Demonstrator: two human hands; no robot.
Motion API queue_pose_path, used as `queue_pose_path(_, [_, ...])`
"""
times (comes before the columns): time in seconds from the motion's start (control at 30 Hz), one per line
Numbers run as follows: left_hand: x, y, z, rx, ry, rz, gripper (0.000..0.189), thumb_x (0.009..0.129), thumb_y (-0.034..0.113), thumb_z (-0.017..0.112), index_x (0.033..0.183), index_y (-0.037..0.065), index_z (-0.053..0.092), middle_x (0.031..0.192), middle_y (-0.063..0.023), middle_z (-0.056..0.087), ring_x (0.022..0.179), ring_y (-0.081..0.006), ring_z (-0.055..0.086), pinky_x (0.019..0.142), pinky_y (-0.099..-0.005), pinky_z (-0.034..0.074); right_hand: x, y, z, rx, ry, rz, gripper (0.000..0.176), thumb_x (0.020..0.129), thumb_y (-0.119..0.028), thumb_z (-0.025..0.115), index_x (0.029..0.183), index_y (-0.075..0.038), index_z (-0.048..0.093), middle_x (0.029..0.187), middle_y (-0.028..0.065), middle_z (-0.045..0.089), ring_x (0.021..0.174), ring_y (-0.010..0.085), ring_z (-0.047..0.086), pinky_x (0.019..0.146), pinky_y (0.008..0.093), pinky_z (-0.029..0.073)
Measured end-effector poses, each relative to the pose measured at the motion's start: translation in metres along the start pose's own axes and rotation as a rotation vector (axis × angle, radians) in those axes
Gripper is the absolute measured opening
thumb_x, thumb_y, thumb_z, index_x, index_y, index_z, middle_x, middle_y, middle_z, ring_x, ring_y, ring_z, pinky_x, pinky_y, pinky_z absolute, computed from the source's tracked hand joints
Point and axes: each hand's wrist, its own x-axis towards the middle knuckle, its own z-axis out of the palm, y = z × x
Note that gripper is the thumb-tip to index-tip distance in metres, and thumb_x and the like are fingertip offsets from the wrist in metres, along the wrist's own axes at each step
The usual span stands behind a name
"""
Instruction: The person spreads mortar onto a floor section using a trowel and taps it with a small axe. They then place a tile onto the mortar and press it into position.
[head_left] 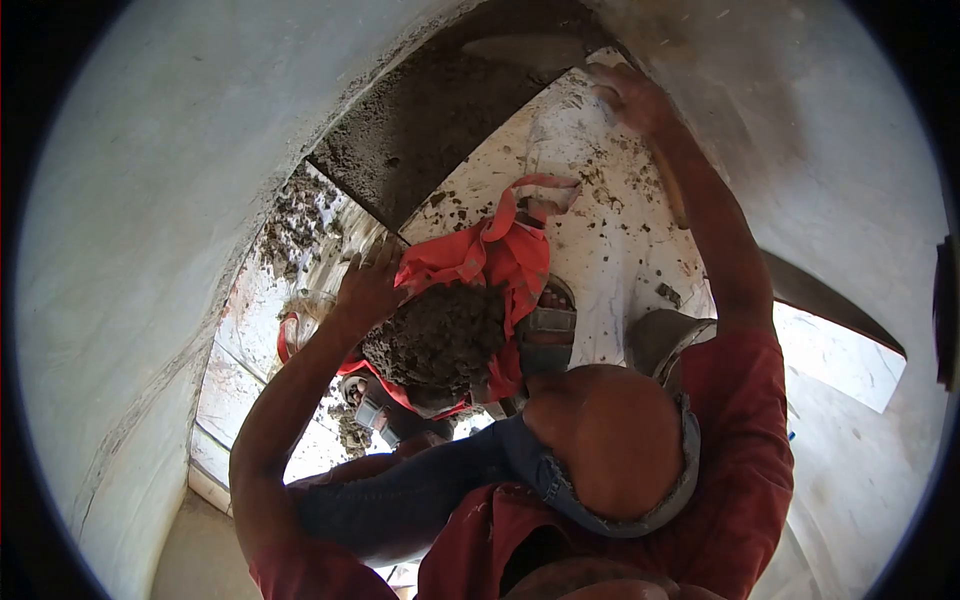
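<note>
Left hand (372, 280), fingers spread, touches red bag's (450, 258) edge; right hand (632, 98), grip unclear, beside wall (775, 120); board (605, 240) open between.

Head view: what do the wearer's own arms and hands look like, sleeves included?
The left sleeve and right sleeve are short and dark red, leaving the forearms bare. The left hand and right hand are ungloved; the right looks blurred. No watch or bracelet is visible.

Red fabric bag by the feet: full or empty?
Not empty: dark, lumpy, mud-like mix sits heaped within the red fabric bag; fill depth is hidden.
</note>
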Motion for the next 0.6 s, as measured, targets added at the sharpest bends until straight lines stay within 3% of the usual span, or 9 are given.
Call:
queue_pose_path(0.13, [-0.002,-0.003,-0.003,-0.016,-0.037,0.005,0.069,0.085,0.047,0.044,0.135,0.003,0.026,0.142,-0.0141,0.024,0.129,-0.0285,0.029,0.102,-0.0469,0.025,0.005,0.030,0.015,-0.011,-0.045,0.074,0.036,0.082,-0.024,0.059,0.116,-0.016,0.053,0.100,0.0143,0.059,0.093,0.0324,0.056,0.081,0.0394,0.044])
queue_pose_path(0.2, [-0.001,-0.003,-0.004,-0.033,-0.027,0.011,0.068,0.085,0.047,0.044,0.135,0.003,0.027,0.142,-0.0143,0.024,0.128,-0.0286,0.029,0.102,-0.0468,0.025,0.012,0.045,0.011,-0.236,0.172,0.198,0.035,0.081,-0.024,0.059,0.115,-0.017,0.053,0.100,0.0144,0.059,0.094,0.0326,0.055,0.081,0.0390,0.044])
queue_pose_path(0.23, [0.000,-0.002,-0.004,-0.021,-0.029,0.007,0.068,0.085,0.047,0.044,0.135,0.003,0.027,0.142,-0.0141,0.024,0.128,-0.0286,0.030,0.102,-0.0469,0.025,0.011,0.043,0.007,-0.241,0.176,0.200,0.035,0.081,-0.024,0.059,0.115,-0.017,0.053,0.100,0.0144,0.059,0.094,0.0326,0.055,0.081,0.0390,0.044])
queue_pose_path(0.3, [0.001,-0.002,-0.004,-0.017,-0.032,-0.004,0.068,0.085,0.046,0.044,0.135,0.003,0.028,0.142,-0.0140,0.024,0.128,-0.0286,0.031,0.102,-0.0470,0.025,0.005,0.032,-0.003,-0.136,0.017,0.163,0.041,0.084,-0.033,0.051,0.122,-0.020,0.047,0.113,0.0147,0.056,0.100,0.0316,0.054,0.085,0.0410,0.044])
queue_pose_path(0.43, [-0.001,-0.002,-0.003,-0.040,-0.018,-0.002,0.068,0.085,0.047,0.043,0.135,0.003,0.028,0.142,-0.0130,0.024,0.129,-0.0277,0.028,0.103,-0.0466,0.024,0.006,0.015,-0.002,-0.190,-0.167,0.181,0.042,0.084,-0.032,0.050,0.122,-0.015,0.046,0.111,0.0163,0.056,0.098,0.0350,0.055,0.084,0.0419,0.045])
queue_pose_path(0.5, [-0.001,-0.003,-0.003,-0.055,-0.029,-0.010,0.068,0.085,0.047,0.043,0.135,0.004,0.028,0.142,-0.0128,0.024,0.130,-0.0274,0.026,0.103,-0.0462,0.024,0.014,0.020,0.019,-0.154,0.185,0.343,0.042,0.084,-0.031,0.051,0.120,-0.011,0.045,0.100,0.0187,0.058,0.092,0.0371,0.056,0.077,0.0426,0.048])
queue_pose_path(0.53, [-0.001,-0.003,-0.001,-0.048,-0.033,-0.007,0.067,0.086,0.047,0.043,0.135,0.004,0.028,0.143,-0.0124,0.022,0.130,-0.0269,0.026,0.104,-0.0463,0.024,0.017,0.002,0.011,-0.148,0.187,0.341,0.042,0.084,-0.031,0.051,0.120,-0.011,0.045,0.100,0.0187,0.058,0.092,0.0371,0.056,0.077,0.0426,0.048])
queue_pose_path(0.6, [0.000,-0.002,-0.001,-0.040,-0.040,-0.005,0.066,0.086,0.047,0.042,0.135,0.005,0.028,0.143,-0.0120,0.020,0.130,-0.0263,0.025,0.104,-0.0464,0.023,0.010,-0.048,0.001,-0.163,-0.077,0.133,0.041,0.086,-0.031,0.050,0.121,-0.011,0.041,0.095,0.0198,0.057,0.079,0.0360,0.059,0.068,0.0442,0.049])
